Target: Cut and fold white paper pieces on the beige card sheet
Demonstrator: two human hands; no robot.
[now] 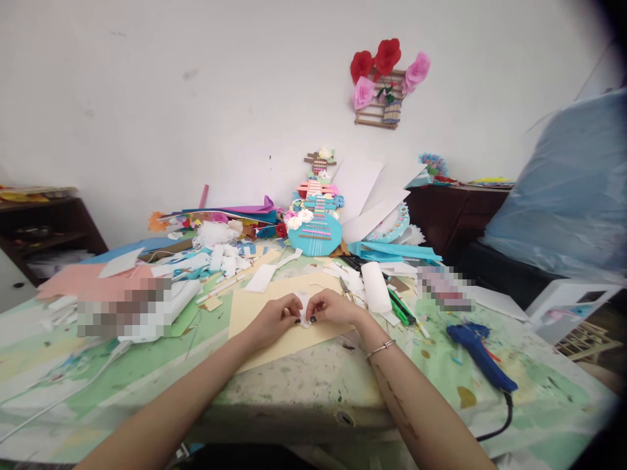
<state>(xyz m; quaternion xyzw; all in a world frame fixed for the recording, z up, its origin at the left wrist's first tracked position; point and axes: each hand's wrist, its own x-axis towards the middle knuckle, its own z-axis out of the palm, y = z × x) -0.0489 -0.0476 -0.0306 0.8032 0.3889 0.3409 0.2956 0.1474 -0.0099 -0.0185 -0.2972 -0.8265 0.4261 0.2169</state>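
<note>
Both of my hands meet over a cream paper sheet (pixel 274 297) in the middle of the table. My left hand (pixel 277 316) and my right hand (pixel 329 307) each pinch a small white paper piece (pixel 304 312) held between them, fingers curled closed on it. A thin silver bracelet (pixel 381 349) circles my right wrist. The white piece is mostly hidden by my fingertips.
A blue glue gun (pixel 477 352) with a black cord lies at the right. A white paper roll (pixel 376 287), green pens (pixel 399 307) and scissors (pixel 345 287) sit just right of my hands. Paper scraps (pixel 220 258) litter the left; a blue paper guitar (pixel 316 222) leans on the wall.
</note>
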